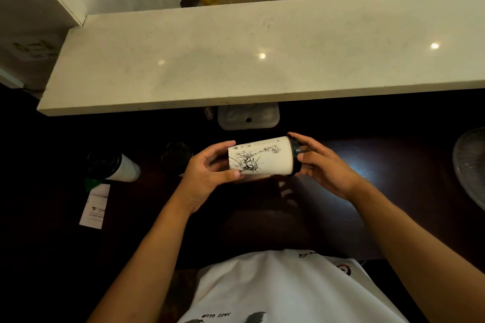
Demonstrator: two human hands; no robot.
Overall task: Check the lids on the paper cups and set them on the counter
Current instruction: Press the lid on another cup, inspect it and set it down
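While the left hand [207,173] grips the bottom of the cup [261,156] and the right hand [319,162] curls round its black lid [295,155], press the lid all around. Hold the cup sideways, low, just below the pale bench [236,60].

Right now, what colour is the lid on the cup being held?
Black lid, seen in the head view.

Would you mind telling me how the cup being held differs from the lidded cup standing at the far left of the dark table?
The held cup lies sideways between the left hand and right hand, its lid pointing right; the far-left cup stands on the dark table, untouched. The held cup is brightly lit, showing a line drawing; the far-left cup sits in shadow. Both are white with black lids.
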